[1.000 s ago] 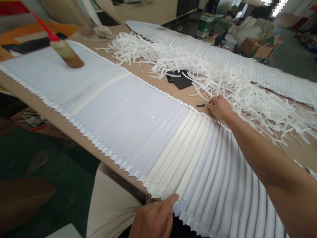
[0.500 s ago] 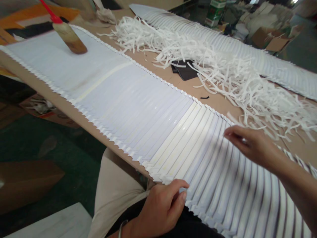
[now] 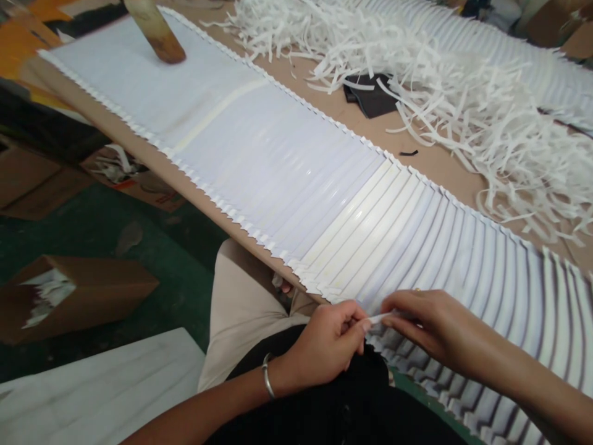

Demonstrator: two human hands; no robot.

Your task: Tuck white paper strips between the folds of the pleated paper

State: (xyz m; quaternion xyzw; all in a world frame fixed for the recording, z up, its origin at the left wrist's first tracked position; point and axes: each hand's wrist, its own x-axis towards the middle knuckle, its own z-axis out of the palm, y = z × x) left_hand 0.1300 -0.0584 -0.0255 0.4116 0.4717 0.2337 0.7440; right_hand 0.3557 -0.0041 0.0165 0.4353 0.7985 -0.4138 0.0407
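Observation:
A long sheet of overlapping white strips lies across the table, its side edges folded into small tabs. At its near edge my left hand pinches one end of a narrow white strip. My right hand grips the same strip a short way to the right, above the ridged part of the sheet. Only a short length of the strip shows between my fingers. A bottle of brown liquid stands on the far left of the sheet, its top cut off by the frame.
Loose white strips are heaped along the far side of the brown table. Among them lies a folded black piece. Another ridged sheet is behind. On the floor at left stands a cardboard box with white scraps.
My right hand has come from the sheet's far edge to the near edge, beside my left hand. Both hands now hold the strip. The view has shifted downward.

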